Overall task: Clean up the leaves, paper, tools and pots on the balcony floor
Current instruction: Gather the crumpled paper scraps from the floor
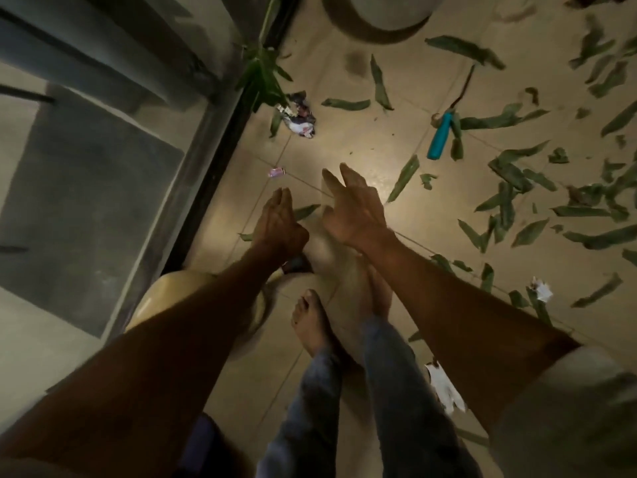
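Balcony floor (344, 139), tiled, dim light, seen from above by a standing, barefoot person.

Item 1. Left hand (281, 222): held out over the floor, fingers straight and close together, holding nothing.

Item 2. Right hand (351, 208): held out beside the left, fingers spread and loosely extended, holding nothing. Neither grip touches any object.

Item 3. Leaves (510, 188): many long green strips, scattered mostly to the right of and beyond the hands, thickest at the far right. One leaf (403, 177) lies just past the right hand, long axis slanting away and to the right. A smaller leaf (305, 212) lies between the two hands, close to the left.

Item 4. Crumpled paper (300, 119): ahead of the left hand, near the door track (213, 160). Further white scraps (444, 388) lie by the right forearm and behind the feet.

Item 5. Teal-handled tool (439, 136): ahead and right of the right hand, long axis running roughly away from the person, partly overlapped by leaves.

Item 6. Pot (379, 12): at the far edge, only partly in view.

Judgement: cleanup has barely begun. The right hand is the nearer one for both the tool and the main leaf spread; the left is nearer the paper.
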